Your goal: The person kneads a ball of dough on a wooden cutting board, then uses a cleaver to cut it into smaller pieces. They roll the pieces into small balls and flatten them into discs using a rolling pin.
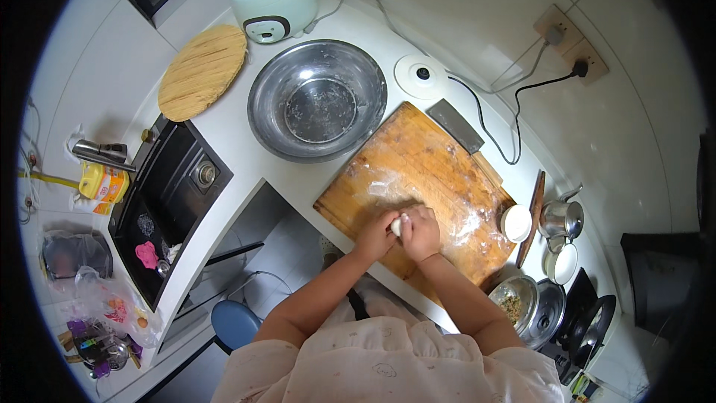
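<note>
Over the near part of a floured wooden board (pixel 447 179), my left hand (pixel 375 237) and my right hand (pixel 422 233) meet. Between their fingers is a small piece of white dough (pixel 396 227), and both hands are closed around it. Fingers cover much of the dough, so its full shape is hidden. A small white bowl (pixel 516 224) sits at the board's right edge. Beside it lies a wooden rolling pin (pixel 532 216). To the right of my right forearm stands a steel bowl (pixel 531 300) with a crumbly, greenish-brown filling (pixel 512 306).
Beyond the board are a large steel basin (pixel 262 116), a cleaver (pixel 456 126), a white kettle base (pixel 410 83) and a pale green rice cooker (pixel 277 4). A round wooden board (pixel 201 72) leans near the black sink (pixel 179 205). A steel pot (pixel 558 219) stands right.
</note>
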`<act>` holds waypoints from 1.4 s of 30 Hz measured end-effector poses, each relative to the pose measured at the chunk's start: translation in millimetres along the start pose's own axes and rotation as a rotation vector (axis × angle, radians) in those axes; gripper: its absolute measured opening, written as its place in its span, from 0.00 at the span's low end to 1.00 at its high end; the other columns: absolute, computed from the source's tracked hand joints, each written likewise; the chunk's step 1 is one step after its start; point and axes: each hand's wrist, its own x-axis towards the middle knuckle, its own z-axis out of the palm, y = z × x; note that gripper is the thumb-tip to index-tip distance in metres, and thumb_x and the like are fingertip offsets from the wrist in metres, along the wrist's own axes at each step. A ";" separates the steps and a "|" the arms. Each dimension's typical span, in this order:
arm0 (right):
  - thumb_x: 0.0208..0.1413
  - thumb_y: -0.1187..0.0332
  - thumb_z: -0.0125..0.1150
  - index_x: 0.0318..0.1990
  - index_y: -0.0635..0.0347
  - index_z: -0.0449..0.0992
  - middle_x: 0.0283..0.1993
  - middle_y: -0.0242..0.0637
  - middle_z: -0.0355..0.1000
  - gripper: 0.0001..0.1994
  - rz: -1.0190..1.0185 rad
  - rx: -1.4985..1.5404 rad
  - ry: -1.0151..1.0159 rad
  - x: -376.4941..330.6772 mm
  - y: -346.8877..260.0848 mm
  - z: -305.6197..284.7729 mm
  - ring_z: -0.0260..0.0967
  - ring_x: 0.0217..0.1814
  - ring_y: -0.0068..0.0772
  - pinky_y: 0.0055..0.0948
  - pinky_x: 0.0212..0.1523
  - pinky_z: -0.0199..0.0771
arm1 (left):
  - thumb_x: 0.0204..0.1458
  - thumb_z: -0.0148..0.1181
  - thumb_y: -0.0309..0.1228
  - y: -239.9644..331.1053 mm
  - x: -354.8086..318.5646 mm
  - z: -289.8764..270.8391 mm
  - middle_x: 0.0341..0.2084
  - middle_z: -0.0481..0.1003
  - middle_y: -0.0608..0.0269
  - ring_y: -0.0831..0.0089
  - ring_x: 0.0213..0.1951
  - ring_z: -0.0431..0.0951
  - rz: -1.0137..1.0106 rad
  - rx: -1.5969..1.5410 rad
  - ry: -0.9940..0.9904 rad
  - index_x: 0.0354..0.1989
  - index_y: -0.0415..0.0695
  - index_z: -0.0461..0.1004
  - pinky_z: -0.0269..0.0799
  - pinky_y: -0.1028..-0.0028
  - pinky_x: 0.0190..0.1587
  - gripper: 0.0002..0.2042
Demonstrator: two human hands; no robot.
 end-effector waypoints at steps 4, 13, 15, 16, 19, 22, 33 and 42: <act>0.52 0.68 0.56 0.29 0.60 0.78 0.33 0.42 0.71 0.07 -0.003 -0.169 0.013 18.2 -1.6 19.9 0.66 0.35 0.48 0.42 0.38 0.68 | 0.45 0.57 0.14 -10.9 -2.2 -22.6 0.42 0.71 0.53 0.61 0.41 0.76 0.063 0.046 0.117 0.57 0.43 0.67 0.73 0.67 0.42 0.27; 0.60 0.64 0.49 0.30 0.63 0.76 0.35 0.45 0.72 0.13 0.248 -0.253 0.158 90.4 50.8 45.0 0.67 0.39 0.51 0.45 0.39 0.69 | 0.50 0.61 0.22 -11.1 8.8 -15.2 0.42 0.71 0.60 0.71 0.40 0.74 -0.210 -0.072 0.048 0.62 0.42 0.62 0.72 0.73 0.45 0.28; 0.60 0.63 0.49 0.31 0.63 0.76 0.35 0.45 0.72 0.14 0.256 -0.282 0.210 101.4 62.0 47.6 0.67 0.39 0.51 0.45 0.39 0.69 | 0.50 0.62 0.24 -2.2 15.2 -7.9 0.43 0.71 0.61 0.72 0.41 0.74 -0.230 -0.093 0.045 0.62 0.42 0.60 0.71 0.73 0.46 0.29; 0.61 0.63 0.47 0.29 0.63 0.76 0.35 0.46 0.73 0.15 0.266 -0.292 0.244 106.2 57.3 45.6 0.68 0.39 0.53 0.46 0.40 0.69 | 0.50 0.63 0.24 0.9 18.5 -4.4 0.44 0.71 0.61 0.72 0.42 0.74 -0.239 -0.114 0.051 0.62 0.41 0.59 0.71 0.73 0.46 0.30; 0.65 0.60 0.44 0.31 0.64 0.78 0.35 0.46 0.75 0.19 0.388 -0.148 0.153 100.8 60.2 38.0 0.71 0.40 0.49 0.40 0.42 0.71 | 0.47 0.65 0.24 -0.2 33.8 12.8 0.46 0.71 0.60 0.72 0.45 0.73 -0.234 -0.315 0.113 0.63 0.40 0.56 0.70 0.72 0.48 0.34; 0.68 0.52 0.38 0.35 0.61 0.79 0.33 0.39 0.76 0.25 0.630 0.584 0.036 67.8 78.9 40.4 0.71 0.40 0.36 0.35 0.43 0.69 | 0.44 0.68 0.22 -6.0 46.9 34.5 0.49 0.70 0.55 0.69 0.49 0.72 -0.177 -0.388 0.228 0.62 0.40 0.56 0.69 0.70 0.50 0.36; 0.63 0.65 0.44 0.32 0.65 0.73 0.34 0.53 0.68 0.14 0.464 -0.078 0.303 -62.7 44.0 -89.7 0.66 0.37 0.58 0.48 0.40 0.66 | 0.39 0.70 0.25 61.6 19.9 104.5 0.53 0.69 0.52 0.51 0.52 0.71 0.312 0.243 -0.272 0.57 0.46 0.63 0.69 0.61 0.53 0.33; 0.57 0.67 0.51 0.31 0.62 0.74 0.35 0.47 0.70 0.09 0.501 -0.415 0.382 -33.9 87.0 -52.4 0.65 0.40 0.54 0.47 0.42 0.65 | 0.42 0.72 0.33 18.2 20.5 71.8 0.55 0.66 0.51 0.57 0.52 0.72 0.037 0.137 -0.238 0.62 0.46 0.60 0.72 0.62 0.51 0.37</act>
